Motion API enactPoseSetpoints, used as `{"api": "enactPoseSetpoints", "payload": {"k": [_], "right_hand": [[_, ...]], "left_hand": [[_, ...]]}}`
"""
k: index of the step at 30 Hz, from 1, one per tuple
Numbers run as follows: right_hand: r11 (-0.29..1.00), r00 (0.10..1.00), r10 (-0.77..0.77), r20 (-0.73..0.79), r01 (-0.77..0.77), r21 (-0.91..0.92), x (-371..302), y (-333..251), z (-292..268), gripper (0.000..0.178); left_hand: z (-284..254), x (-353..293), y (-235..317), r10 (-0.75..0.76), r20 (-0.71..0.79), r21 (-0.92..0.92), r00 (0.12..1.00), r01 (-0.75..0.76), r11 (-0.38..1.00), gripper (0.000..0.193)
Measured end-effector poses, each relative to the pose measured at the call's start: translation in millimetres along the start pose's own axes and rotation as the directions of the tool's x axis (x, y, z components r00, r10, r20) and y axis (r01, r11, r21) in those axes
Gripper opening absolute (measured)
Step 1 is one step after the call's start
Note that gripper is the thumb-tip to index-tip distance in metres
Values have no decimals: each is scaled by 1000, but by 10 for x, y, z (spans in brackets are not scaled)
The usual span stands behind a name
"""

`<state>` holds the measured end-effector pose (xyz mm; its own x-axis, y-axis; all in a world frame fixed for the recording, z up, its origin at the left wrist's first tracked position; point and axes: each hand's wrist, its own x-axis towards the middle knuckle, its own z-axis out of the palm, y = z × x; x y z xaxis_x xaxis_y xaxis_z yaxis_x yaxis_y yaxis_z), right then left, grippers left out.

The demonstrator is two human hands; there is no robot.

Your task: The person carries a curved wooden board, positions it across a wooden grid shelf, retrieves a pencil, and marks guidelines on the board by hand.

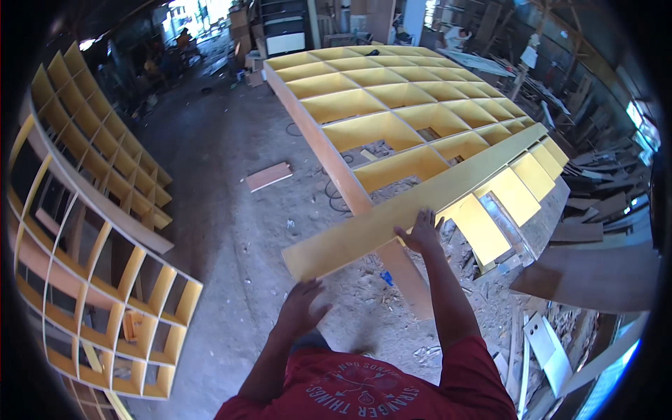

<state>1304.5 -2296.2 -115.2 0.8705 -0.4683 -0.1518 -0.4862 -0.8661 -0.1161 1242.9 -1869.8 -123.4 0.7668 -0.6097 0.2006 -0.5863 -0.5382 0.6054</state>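
Note:
A long, flat yellowish wooden board (364,227) lies slantwise across the near part of a large yellow grid-like shelf frame (364,136). Its left end juts out past the frame's side. My left hand (302,308) is at the near corner of that end, fingertips at the edge and thumb spread away. Farther right, my right hand (423,232) rests on the board's near edge with fingers apart. Whether any fingers curl under the board is hidden.
More yellow lattice frames (115,301) stand along the left side. A loose plank (269,177) lies on the dusty floor. Scrap boards (602,203) and sheets are piled at the right, and a black shelf unit (283,21) stands at the back.

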Motion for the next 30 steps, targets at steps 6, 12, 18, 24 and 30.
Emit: {"api": "enactPoseSetpoints", "payload": {"k": [6,12,18,24,30], "right_hand": [[972,974,224,-19,-221,84,-129,-692,126,129],[852,852,513,-106,-489,188,-95,-1519,407,133],[869,825,491,-280,-445,216,-143,-2519,593,116],[847,822,523,-226,-471,248,-14,-3170,611,107],[825,977,205,63,-208,526,1345,-4037,-7,82]], "left_hand": [[-640,-82,-997,13,27,-179,1000,-8,984,36],[-1590,207,-2611,63,244,-203,968,-13,979,39],[-2199,771,-3834,-30,203,-182,979,68,981,46],[-1990,1537,-5156,-138,335,-135,932,193,972,56],[-1660,1745,-7066,-482,478,114,734,492,863,66]]}}
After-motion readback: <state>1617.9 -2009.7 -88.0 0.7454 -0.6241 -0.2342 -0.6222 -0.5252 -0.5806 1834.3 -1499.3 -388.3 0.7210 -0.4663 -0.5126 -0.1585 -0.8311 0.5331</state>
